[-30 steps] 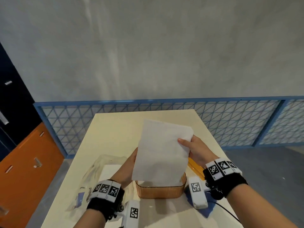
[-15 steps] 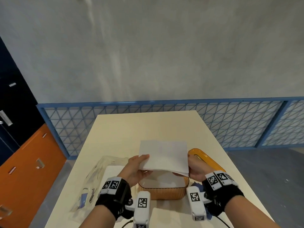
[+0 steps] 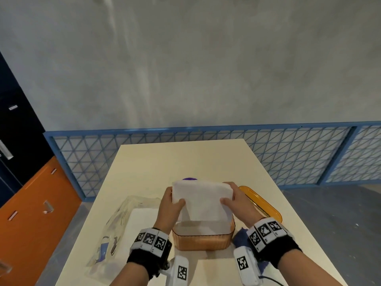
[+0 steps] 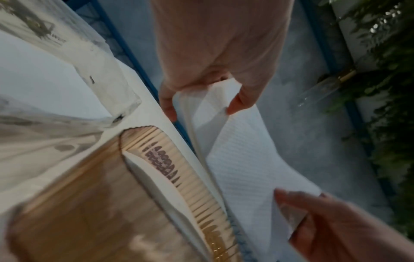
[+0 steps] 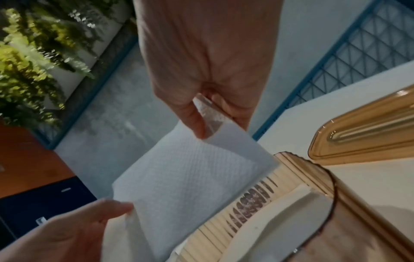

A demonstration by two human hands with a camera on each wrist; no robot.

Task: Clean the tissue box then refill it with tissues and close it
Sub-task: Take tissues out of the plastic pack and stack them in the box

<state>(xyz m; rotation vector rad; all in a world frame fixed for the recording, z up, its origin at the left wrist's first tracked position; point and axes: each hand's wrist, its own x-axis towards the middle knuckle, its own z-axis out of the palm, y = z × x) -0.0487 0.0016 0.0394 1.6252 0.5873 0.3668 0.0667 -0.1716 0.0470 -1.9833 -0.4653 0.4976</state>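
Note:
Both hands hold a white tissue stack (image 3: pixel 203 201) just above the open amber tissue box (image 3: pixel 203 240) on the cream table (image 3: pixel 185 159). My left hand (image 3: pixel 171 203) pinches the stack's left edge, thumb on top. At the right edge my right hand (image 3: pixel 235 200) pinches it the same way. The stack's near edge dips into the box mouth. In the left wrist view the left hand (image 4: pixel 201 111) grips the tissue (image 4: pixel 246 168) beside the ribbed box (image 4: pixel 89 195). The right wrist view shows the right hand (image 5: pixel 219 124) pinching a tissue corner (image 5: pixel 190 177) over the box (image 5: pixel 336 221).
The amber lid (image 3: pixel 261 203) lies right of the box. A crumpled clear plastic wrapper (image 3: pixel 123 219) lies to the left. A blue cloth (image 3: pixel 241 237) sits by the box's right side. A small purple object (image 3: pixel 189 179) peeks out behind the tissues. A blue mesh fence (image 3: pixel 288 157) runs beyond the table.
The tissue stack has come down from upright in the air to lying low over the box mouth. Both hands moved down with it and now grip its side edges.

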